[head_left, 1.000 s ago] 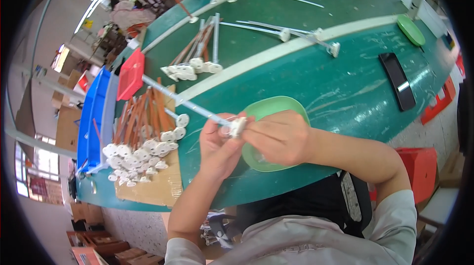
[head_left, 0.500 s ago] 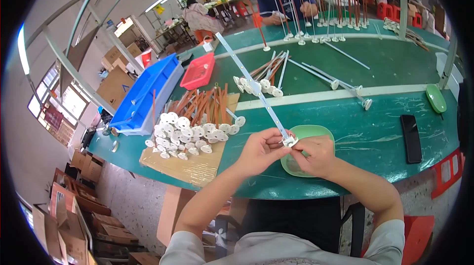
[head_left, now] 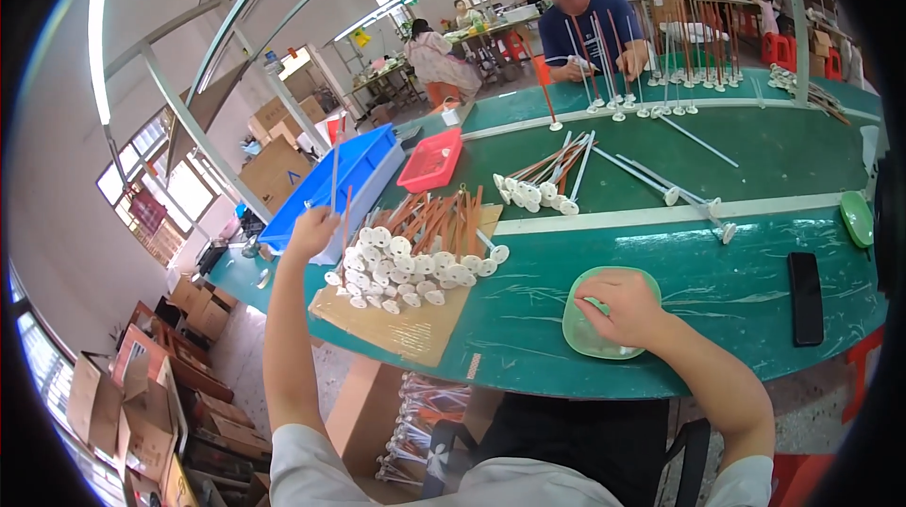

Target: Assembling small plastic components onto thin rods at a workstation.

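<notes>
My left hand (head_left: 313, 230), fingers closed, grips a slim upright strip (head_left: 336, 167) beside the blue bin (head_left: 326, 172). Any base on that strip is hidden in the hand. Over the green bowl (head_left: 572, 328) my right hand (head_left: 623, 304) has its fingers bent down and drawn together. Whatever is between those fingertips is too small or hidden to make out. Between my arms lies a heap of sticks with white round bases (head_left: 401, 266), many of them brown, on a cardboard sheet (head_left: 392, 329).
A red basket (head_left: 431, 160) stands beyond the heap. More sticks with round bases (head_left: 538, 191) lie across the table, and several stand upright before a co-worker (head_left: 604, 30). A black phone (head_left: 805, 299) and a small green dish (head_left: 857, 219) lie at right. Below the table edge, a carton holds more sticks (head_left: 425, 417).
My left hand has carried the strip away from the right hand, leftward to the blue bin. My right hand has let go of its base and stays over the green bowl. The view has shifted left.
</notes>
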{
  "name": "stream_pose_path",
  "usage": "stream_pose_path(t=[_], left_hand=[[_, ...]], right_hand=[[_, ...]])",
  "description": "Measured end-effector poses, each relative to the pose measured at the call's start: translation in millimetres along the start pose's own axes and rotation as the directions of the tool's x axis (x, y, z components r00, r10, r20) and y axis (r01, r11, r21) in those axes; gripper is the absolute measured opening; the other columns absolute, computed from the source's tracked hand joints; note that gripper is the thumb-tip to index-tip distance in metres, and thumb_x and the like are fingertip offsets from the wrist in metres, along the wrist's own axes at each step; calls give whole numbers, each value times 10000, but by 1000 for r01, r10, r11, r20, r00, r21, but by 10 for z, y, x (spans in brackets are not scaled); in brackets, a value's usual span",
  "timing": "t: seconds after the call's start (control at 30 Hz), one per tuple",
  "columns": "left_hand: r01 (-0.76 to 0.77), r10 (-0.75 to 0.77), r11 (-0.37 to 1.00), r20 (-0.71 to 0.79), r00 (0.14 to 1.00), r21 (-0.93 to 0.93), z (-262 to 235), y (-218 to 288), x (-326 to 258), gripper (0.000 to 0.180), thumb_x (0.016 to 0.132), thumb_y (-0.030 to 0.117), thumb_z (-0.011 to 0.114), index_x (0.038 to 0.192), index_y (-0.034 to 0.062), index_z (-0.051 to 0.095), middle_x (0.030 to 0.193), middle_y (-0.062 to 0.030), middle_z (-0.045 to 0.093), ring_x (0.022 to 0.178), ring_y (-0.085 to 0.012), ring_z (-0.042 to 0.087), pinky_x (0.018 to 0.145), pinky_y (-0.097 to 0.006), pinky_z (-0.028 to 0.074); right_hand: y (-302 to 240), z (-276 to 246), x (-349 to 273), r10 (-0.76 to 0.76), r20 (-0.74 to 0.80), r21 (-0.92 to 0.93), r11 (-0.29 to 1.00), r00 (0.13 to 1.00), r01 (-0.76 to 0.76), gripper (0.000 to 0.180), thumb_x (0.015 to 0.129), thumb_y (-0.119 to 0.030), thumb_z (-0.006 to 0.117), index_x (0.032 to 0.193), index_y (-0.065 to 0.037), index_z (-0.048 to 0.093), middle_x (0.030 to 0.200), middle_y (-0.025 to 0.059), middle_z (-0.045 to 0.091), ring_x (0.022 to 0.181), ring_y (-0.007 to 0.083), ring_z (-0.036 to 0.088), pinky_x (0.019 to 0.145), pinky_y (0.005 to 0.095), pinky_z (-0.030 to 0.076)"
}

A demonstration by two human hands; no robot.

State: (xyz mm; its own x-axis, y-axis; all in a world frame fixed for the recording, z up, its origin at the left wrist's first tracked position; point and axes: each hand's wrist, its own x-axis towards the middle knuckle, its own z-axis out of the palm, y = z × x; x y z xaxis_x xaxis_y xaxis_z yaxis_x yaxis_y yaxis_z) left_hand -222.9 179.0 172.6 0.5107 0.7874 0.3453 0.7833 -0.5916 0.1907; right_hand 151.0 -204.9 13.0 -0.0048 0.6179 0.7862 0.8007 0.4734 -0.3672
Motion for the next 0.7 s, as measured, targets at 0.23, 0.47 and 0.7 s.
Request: stream_pose_path(t=[0.23, 0.47, 0.7], left_hand=[[178, -187, 982, 175, 967, 67, 541, -803, -136, 479, 745, 379, 661, 1036, 3, 725, 998, -246, 705, 963, -384, 683, 862, -423, 534], [122, -130, 974, 32, 991, 189, 600, -649, -198, 376, 749, 270, 691, 1027, 18, 725, 1014, -237, 700, 970, -400, 670, 853, -435, 527], [-524, 262, 717, -518, 814, -460, 439, 1803, -1070, 205, 803, 62, 680, 987, -23, 650, 958, -169, 689, 827, -250, 651, 742, -358, 501]], right_hand=[[45, 26, -3, 51, 149, -2, 999, 988, -52, 84, 751, -54, 730, 819, -50, 681, 826, 99, 705, 736, 292, 674, 640, 373, 544], [-15, 48, 25, 62, 180, -72, 996, 982, -50, 101, 745, -64, 750, 825, -53, 689, 834, 98, 711, 731, 278, 680, 653, 366, 556], [123, -3, -15, 124, 201, -28, 992, 972, -121, 83, 797, -105, 731, 855, -62, 691, 856, 92, 712, 762, 285, 683, 658, 356, 554]])
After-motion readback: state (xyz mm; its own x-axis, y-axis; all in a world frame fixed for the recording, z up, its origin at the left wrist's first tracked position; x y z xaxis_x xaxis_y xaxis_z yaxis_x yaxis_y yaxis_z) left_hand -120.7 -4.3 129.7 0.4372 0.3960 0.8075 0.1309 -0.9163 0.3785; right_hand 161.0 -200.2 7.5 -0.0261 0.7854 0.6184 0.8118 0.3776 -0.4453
